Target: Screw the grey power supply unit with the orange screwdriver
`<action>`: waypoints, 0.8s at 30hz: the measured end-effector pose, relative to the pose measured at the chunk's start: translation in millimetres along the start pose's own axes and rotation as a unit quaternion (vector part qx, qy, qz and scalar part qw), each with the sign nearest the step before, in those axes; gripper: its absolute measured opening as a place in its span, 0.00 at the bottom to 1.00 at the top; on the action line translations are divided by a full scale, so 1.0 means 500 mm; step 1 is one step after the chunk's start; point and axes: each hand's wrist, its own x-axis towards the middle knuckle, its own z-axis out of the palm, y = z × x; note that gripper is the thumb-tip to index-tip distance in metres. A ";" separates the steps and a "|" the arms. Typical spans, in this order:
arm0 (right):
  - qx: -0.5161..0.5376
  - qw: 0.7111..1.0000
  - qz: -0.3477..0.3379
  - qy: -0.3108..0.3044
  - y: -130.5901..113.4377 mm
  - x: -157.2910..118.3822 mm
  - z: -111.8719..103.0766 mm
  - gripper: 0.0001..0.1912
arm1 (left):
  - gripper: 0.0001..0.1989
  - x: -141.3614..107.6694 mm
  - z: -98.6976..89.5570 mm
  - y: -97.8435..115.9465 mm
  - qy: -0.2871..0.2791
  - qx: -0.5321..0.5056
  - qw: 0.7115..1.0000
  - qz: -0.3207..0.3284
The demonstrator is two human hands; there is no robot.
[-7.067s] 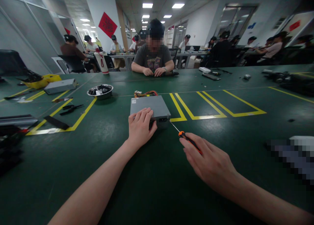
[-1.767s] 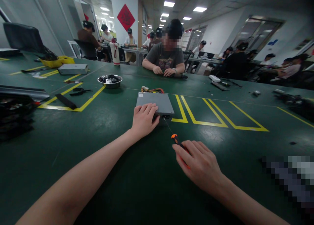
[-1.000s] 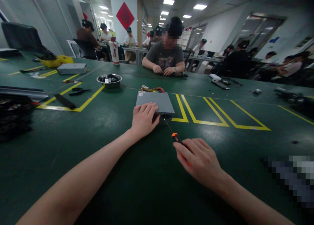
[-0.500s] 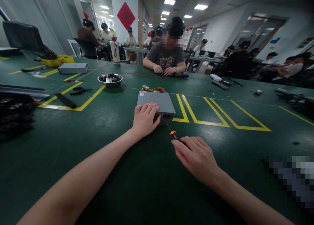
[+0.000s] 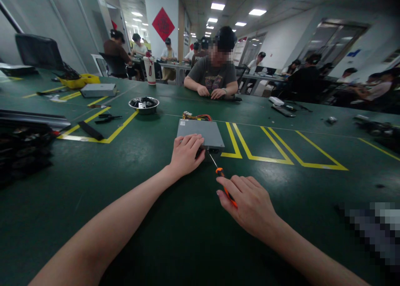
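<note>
A grey metal computer power supply (image 5: 203,131) lies on the green table in front of me, its bundle of coloured wires (image 5: 200,117) at the far side. My left hand (image 5: 189,152) grips its near left corner, fingers over the top and thumb down by the near face. In my right hand (image 5: 248,198) is an orange and black screwdriver (image 5: 220,172), held loosely between the fingers, with the thumb a little off the handle. Its thin shaft points up to the near face, beside the socket. Whether the tip sits in a screw is too small to tell.
A metal bowl (image 5: 143,105) of dark parts stands behind on the left. Farther left lie another grey metal box (image 5: 98,90), a black strip (image 5: 90,130) and a dark stack of parts (image 5: 25,152). A person (image 5: 215,69) sits opposite. Yellow tape (image 5: 265,159) marks the table.
My right thumb has come away from the screwdriver handle, so more of its orange grip shows. My left hand stays on the power supply. The whole view has shifted slightly.
</note>
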 end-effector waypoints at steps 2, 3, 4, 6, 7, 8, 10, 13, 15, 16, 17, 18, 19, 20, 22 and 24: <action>-0.027 1.000 0.002 -0.001 -0.015 0.014 -0.011 0.14 | 0.13 -0.001 -0.003 -0.002 -0.001 -0.005 1.000 0.010; -0.041 0.999 -0.006 0.002 -0.021 0.020 -0.017 0.13 | 0.14 -0.001 -0.004 -0.003 -0.002 -0.007 1.000 0.015; -0.051 0.999 -0.012 0.002 -0.026 0.025 -0.023 0.11 | 0.14 -0.001 -0.006 -0.004 -0.001 -0.010 1.000 0.018; -0.068 0.997 -0.025 -0.006 -0.032 0.030 -0.032 0.08 | 0.14 -0.002 -0.009 -0.005 0.001 -0.014 1.000 0.020; -0.071 0.997 -0.030 -0.010 -0.033 0.029 -0.034 0.08 | 0.14 -0.002 -0.010 -0.005 0.002 -0.015 1.000 0.021; -0.072 0.997 -0.035 -0.012 -0.032 0.026 -0.035 0.10 | 0.14 -0.002 -0.011 -0.005 0.002 -0.016 1.000 0.020; -0.049 0.998 -0.035 -0.002 -0.028 0.017 -0.031 0.12 | 0.14 -0.003 -0.012 -0.006 0.003 -0.018 1.000 0.021; -0.011 0.998 -0.050 0.037 -0.016 0.004 -0.015 0.10 | 0.14 -0.005 -0.012 -0.009 0.005 -0.020 1.000 0.023; 0.005 0.995 -0.063 0.071 -0.010 -0.003 -0.001 0.10 | 0.14 -0.007 -0.010 -0.011 0.005 -0.014 1.000 0.027; 0.011 0.993 -0.070 0.090 -0.007 -0.006 0.007 0.10 | 0.14 -0.009 -0.009 -0.012 0.005 -0.010 0.999 0.031; 0.019 0.992 -0.075 0.104 -0.004 -0.010 0.014 0.10 | 0.15 -0.010 -0.007 -0.013 0.005 -0.004 0.999 0.036; 0.025 0.988 -0.088 0.124 -0.002 -0.014 0.022 0.11 | 0.16 -0.011 -0.005 -0.013 0.003 0.001 0.999 0.043; 0.035 0.986 -0.099 0.132 0.000 -0.018 0.029 0.11 | 0.17 -0.013 -0.004 -0.014 0.001 0.006 0.999 0.049; 0.047 0.984 -0.108 0.131 0.002 -0.022 0.035 0.12 | 0.18 -0.014 -0.002 -0.014 -0.001 0.010 0.998 0.056; 0.060 0.980 -0.131 0.135 0.006 -0.030 0.045 0.13 | 0.20 -0.015 -0.001 -0.014 -0.003 0.017 0.997 0.069; 0.066 0.978 -0.150 0.132 0.010 -0.035 0.053 0.13 | 0.22 -0.014 0.000 -0.013 -0.004 0.022 0.997 0.077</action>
